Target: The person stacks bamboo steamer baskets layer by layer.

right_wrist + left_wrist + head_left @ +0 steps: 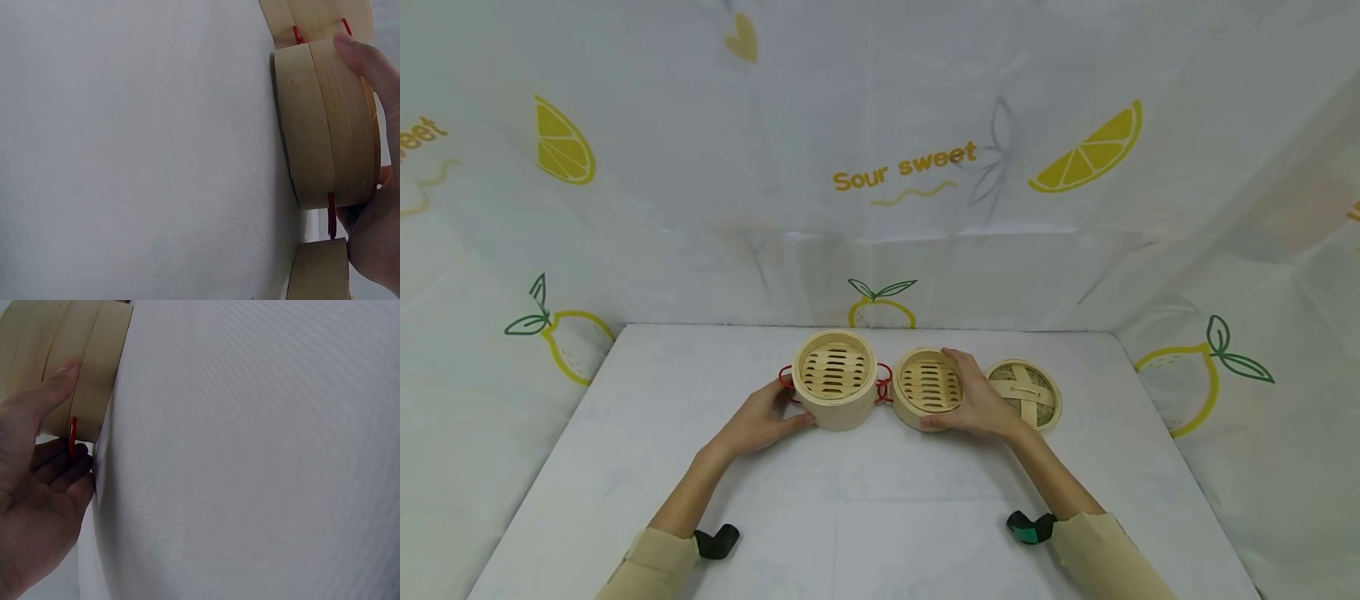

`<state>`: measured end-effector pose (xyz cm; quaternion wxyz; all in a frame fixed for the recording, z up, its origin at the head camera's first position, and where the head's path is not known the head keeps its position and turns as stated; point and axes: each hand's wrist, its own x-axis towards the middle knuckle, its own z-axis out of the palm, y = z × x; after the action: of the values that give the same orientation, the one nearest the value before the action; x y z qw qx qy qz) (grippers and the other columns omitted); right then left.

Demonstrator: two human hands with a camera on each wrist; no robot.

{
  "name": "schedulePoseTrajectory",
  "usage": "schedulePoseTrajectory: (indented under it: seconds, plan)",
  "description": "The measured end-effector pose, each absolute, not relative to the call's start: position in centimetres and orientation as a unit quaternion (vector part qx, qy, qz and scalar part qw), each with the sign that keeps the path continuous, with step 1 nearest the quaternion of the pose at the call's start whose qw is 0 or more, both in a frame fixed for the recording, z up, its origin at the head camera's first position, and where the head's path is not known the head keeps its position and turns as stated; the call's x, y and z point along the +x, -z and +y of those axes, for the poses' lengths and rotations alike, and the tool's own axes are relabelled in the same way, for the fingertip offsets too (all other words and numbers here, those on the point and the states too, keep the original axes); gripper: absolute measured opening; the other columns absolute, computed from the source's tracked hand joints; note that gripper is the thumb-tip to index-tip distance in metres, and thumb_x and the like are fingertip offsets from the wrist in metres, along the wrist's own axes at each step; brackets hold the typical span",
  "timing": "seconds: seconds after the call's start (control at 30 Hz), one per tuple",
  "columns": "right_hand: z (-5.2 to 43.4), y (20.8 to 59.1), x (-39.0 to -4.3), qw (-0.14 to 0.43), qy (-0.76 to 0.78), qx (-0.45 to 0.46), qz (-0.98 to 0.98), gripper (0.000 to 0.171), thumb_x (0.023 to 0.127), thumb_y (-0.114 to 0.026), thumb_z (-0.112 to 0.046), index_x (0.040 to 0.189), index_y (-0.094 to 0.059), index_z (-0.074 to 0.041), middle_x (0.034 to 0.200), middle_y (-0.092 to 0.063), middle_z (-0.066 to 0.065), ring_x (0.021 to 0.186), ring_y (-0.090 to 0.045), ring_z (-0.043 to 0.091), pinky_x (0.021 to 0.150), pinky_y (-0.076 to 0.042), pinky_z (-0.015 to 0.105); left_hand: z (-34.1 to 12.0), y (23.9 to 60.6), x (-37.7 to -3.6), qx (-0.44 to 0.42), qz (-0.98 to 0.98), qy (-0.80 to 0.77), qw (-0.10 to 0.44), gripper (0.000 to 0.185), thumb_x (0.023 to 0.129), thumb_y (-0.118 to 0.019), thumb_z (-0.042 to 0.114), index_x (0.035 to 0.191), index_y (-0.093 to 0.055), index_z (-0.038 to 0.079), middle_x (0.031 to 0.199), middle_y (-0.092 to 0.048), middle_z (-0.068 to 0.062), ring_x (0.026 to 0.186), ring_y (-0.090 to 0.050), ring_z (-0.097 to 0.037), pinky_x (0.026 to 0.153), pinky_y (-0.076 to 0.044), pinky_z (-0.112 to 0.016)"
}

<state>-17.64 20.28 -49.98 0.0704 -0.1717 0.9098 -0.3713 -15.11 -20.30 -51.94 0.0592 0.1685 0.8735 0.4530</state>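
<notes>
item: stacked bamboo steamer [835, 381], centre of the white counter [865, 517]; your left hand [765, 421] grips its side, thumb on the wall. item: single steamer tier [928, 387], just beside it; your right hand [981, 404] grips it. item: woven lid [1030, 392], flat, right of your hand.

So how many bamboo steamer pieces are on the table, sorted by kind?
Steamer baskets: 2, a taller basket gripped by the left hand and a shorter basket gripped by the right hand
Woven lid: 1
Total: 3
</notes>
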Motion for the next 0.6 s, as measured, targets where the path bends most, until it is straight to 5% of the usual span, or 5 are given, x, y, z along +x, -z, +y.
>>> schedulePoseTrajectory:
  seconds: [0.6]
  plan:
    - [20.02,50.16,-17.53,0.049,0.405,-0.161,0.899,0.130,0.069,-0.102,-0.047,0.167,-0.028,-0.004,0.169,-0.038,0.022,0.158,-0.039,0.046,0.129,-0.035,0.071,-20.35,52.09,-15.29,0.164,0.874,-0.452,0.066,0.083,0.093,-0.089,0.030,0.160,-0.048,0.002,0.154,-0.062,-0.019,0.151,-0.055,-0.040,0.125,-0.047,-0.056]
